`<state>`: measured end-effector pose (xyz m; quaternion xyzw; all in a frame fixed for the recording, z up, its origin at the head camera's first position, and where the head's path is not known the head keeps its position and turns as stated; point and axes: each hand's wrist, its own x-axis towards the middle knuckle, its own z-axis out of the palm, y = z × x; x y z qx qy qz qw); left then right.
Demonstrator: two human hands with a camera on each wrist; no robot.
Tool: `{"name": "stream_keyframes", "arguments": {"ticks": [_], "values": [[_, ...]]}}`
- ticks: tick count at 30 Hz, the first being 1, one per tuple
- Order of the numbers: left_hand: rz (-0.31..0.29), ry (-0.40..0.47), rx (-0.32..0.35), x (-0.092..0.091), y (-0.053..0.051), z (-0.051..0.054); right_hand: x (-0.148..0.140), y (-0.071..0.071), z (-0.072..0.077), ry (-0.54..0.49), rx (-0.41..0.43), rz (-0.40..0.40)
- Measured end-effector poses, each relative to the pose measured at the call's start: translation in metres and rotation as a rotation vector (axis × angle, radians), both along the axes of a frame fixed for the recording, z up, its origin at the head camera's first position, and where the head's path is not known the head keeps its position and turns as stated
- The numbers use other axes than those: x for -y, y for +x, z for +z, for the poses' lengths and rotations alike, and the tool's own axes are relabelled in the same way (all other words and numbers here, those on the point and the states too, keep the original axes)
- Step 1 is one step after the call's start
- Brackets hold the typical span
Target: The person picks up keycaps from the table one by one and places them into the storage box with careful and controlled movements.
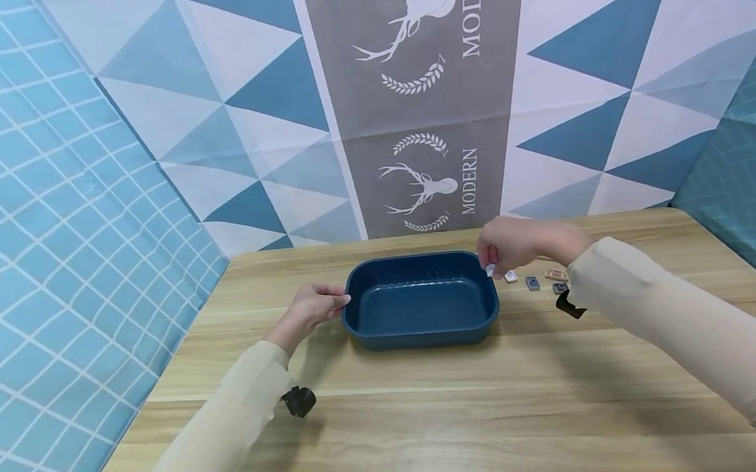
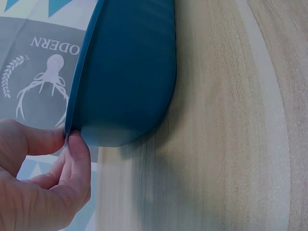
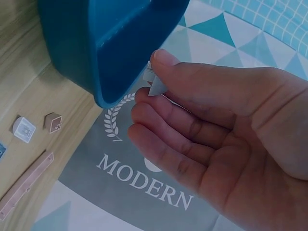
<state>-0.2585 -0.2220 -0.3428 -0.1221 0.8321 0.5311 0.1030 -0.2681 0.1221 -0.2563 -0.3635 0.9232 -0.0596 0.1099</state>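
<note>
A dark blue rectangular tray with rounded corners stands on the wooden table, its visible inside bare. My left hand pinches the tray's left rim between thumb and fingers, as the left wrist view also shows. At the tray's right end, my right hand is raised by the rim, with a small white piece between thumb and index finger. In the right wrist view that piece looks pale with a pointed end, and my right hand holds it just off the tray's rim.
Right of the tray lie several small pieces: a white one, a dark grey one, another dark one and a tan one. Behind the table hangs patterned cloth; blue checked cloth stands at the left.
</note>
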Motion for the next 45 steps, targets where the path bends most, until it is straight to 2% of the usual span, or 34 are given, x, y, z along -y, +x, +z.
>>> {"name": "stream_keyframes", "arguments": {"ticks": [8,16,23,35,45], "values": [[-0.006,0.011,0.000,-0.002,-0.002,0.002,0.008,-0.003,0.001,0.005,0.012,0.001],[-0.002,0.017,0.017,-0.001,-0.002,0.004,0.015,-0.006,0.002,0.008,-0.013,0.018],[0.008,0.022,0.024,0.000,0.000,0.003,0.023,-0.007,0.002,0.018,0.018,0.008],[0.004,0.023,0.021,-0.001,-0.002,0.004,0.039,-0.011,0.007,0.047,-0.009,0.011],[0.004,0.018,0.020,-0.001,0.001,0.003,0.050,-0.014,0.005,0.065,0.031,-0.007]]}}
